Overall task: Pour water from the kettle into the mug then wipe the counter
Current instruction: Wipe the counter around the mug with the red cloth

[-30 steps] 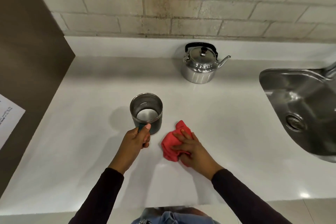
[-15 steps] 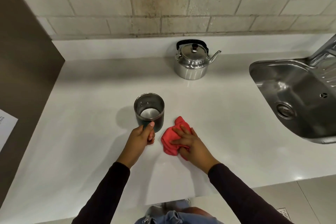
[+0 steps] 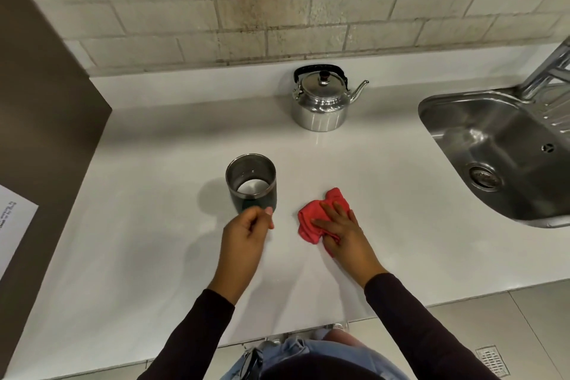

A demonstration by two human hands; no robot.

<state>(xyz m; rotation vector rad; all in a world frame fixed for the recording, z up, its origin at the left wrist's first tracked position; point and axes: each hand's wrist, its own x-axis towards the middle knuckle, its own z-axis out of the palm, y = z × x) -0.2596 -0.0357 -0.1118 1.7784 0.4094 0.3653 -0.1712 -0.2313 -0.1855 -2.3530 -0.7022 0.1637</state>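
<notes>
Left hand [image 3: 246,227] sits just short of the mug [image 3: 251,183], fingers loosely curled, thumb tip at or almost at the mug's near base — can't tell if it actually touches. It grips nothing. Mug stands upright on the counter [image 3: 154,225] directly beyond that hand; inside shows a pale, shiny bottom, water level not readable.

Right hand [image 3: 337,225] lies flat, fingers spread, pressing down on a crumpled red cloth [image 3: 320,213]. Cloth sticks out beyond and to the left of the fingers, flat on the counter, near the mug but apart from it.

Kettle [image 3: 320,102] stands upright well beyond both hands, close to the back wall, black handle up, lid on, spout pointing toward the right-hand side. No hand on it.

Sink [image 3: 493,157] is set into the counter far off to the right of the right hand, tap [image 3: 546,71] at its back corner. Sheet of paper [image 3: 12,225] far to the left of the left hand — off the counter, on the dark side panel.
</notes>
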